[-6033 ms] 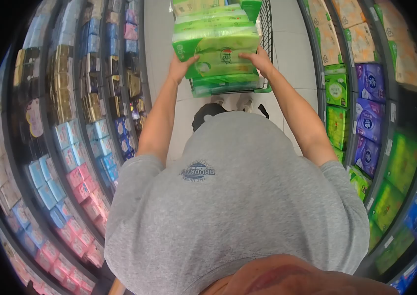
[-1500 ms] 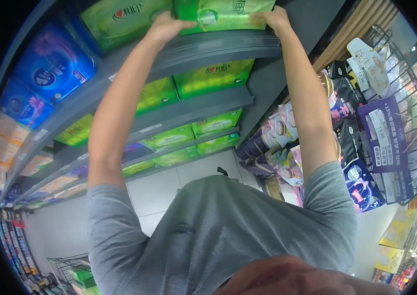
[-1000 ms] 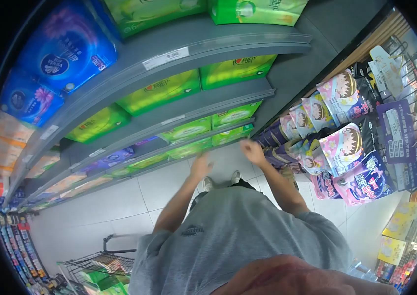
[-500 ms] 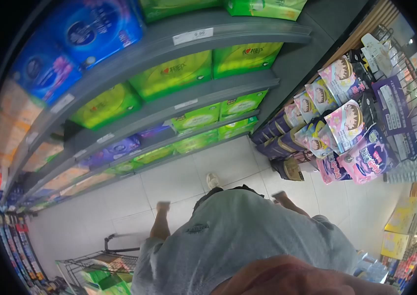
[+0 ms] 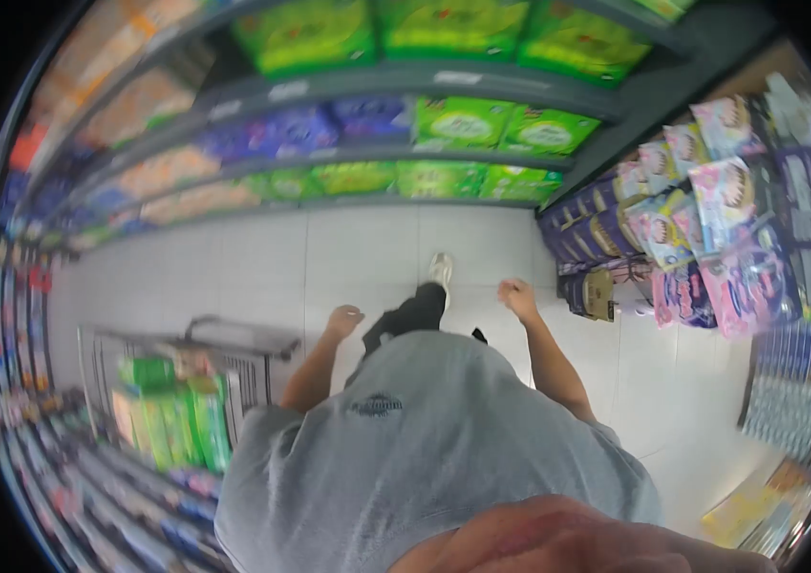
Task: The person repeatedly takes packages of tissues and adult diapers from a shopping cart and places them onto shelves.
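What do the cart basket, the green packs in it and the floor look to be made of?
Cart basket: probably coated metal wire, going by thin dark bars.
Green packs: likely printed plastic film; blur hides the finish.
Floor: ceramic or stone-like tile, soft sheen, thin joint lines.

Grey T-shirt (image 5: 434, 439), dark chest print (image 5: 377, 405).

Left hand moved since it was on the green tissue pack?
Yes. Against the shelving, the left hand has come down and back toward the body, now over the floor.
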A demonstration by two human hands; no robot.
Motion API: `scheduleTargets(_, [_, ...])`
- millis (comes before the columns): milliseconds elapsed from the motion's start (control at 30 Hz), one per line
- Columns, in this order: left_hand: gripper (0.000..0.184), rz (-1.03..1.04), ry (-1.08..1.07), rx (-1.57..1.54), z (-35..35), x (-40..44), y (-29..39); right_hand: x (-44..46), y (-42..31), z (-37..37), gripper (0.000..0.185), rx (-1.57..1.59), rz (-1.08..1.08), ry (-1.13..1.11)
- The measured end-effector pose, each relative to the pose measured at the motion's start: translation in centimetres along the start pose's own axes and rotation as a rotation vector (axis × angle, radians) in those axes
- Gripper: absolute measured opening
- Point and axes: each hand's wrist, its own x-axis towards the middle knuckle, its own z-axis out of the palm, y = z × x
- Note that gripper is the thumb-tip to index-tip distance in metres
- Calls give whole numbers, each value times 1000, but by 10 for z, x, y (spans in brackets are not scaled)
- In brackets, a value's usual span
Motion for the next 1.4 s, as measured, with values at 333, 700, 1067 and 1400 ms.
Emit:
scheduleTargets(333, [29, -897, 241, -274, -9, -302, -185, -129, 308, -44, 30, -99, 716, -372])
scheduleTargets(700, [40, -461, 527, -312, -29, -289, -122, 44, 47, 74, 17, -165, -10, -357])
scheduleTargets(1067, [36, -520, 701, -563, 0, -362, -222, -35, 32, 199, 22, -824, 232, -605])
scheduleTargets(1400, [47, -1038, 1026, -639, -9, -486, -396, -129, 4, 387, 23, -887, 30, -687])
